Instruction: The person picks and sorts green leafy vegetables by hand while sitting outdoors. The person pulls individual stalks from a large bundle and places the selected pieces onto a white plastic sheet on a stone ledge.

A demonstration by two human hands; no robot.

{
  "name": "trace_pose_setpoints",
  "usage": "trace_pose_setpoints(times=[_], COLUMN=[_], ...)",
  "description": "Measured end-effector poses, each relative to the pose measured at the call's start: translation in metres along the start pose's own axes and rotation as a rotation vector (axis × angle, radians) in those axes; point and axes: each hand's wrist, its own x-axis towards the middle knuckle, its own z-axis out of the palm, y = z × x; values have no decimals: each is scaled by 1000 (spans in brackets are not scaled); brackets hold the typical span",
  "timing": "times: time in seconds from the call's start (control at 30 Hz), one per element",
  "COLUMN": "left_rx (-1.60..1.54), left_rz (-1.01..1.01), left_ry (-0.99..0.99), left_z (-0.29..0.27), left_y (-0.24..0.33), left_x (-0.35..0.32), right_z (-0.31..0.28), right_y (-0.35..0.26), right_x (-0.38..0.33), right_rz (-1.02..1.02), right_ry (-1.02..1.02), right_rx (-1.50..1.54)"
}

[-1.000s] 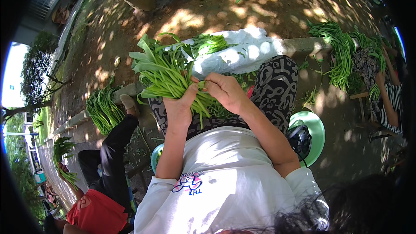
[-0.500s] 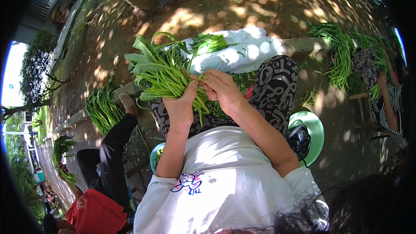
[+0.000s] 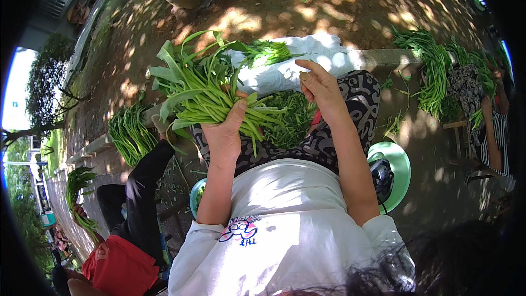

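Note:
My left hand [image 3: 224, 134] grips a thick bunch of water spinach [image 3: 200, 96], long green stems with leaves fanning to the upper left and stem ends pointing right. My right hand [image 3: 323, 90] is raised to the right of the bunch, apart from it. Its index finger stretches out, away from the thumb, and the other fingers curl; I see nothing held there. Below and between the hands, a heap of short cut green pieces [image 3: 287, 120] lies between my knees. Beyond it, a smaller bunch of greens [image 3: 268, 53] rests on a white cloth [image 3: 323, 57].
Long greens [image 3: 129, 137] hang over the low kerb [image 3: 378, 59] at left, and more greens [image 3: 430, 71] at right. A pale green basin [image 3: 402, 167] with a dark object stands by my right hip. A person in red [image 3: 120, 266] sits left; another in stripes [image 3: 499, 137] sits right, both holding greens.
My right hand has moved from the stem ends to the right, its index finger now stretched out. The left hand still grips the bunch, and the cut heap shows more.

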Motion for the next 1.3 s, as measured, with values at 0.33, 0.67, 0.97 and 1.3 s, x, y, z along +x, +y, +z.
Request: trace_pose_setpoints(times=[0.33,0.67,0.97,1.3], left_rx=[-49,-145,-306,-379], left_rz=[-132,-189,-250,-325], left_ry=[-40,-28,8,-88], left_z=[3,-5,-10,-12], left_y=[-8,-8,-10,-5], left_x=[-5,4,10,13], right_z=[45,30,50,58], right_y=[-16,-11,-7,1], right_x=[-18,-16,-24,-19], right_rz=[-334,-324,-467,-413], right_ry=[-162,-16,-221,-228], right_rx=[-204,-357,-477,-412])
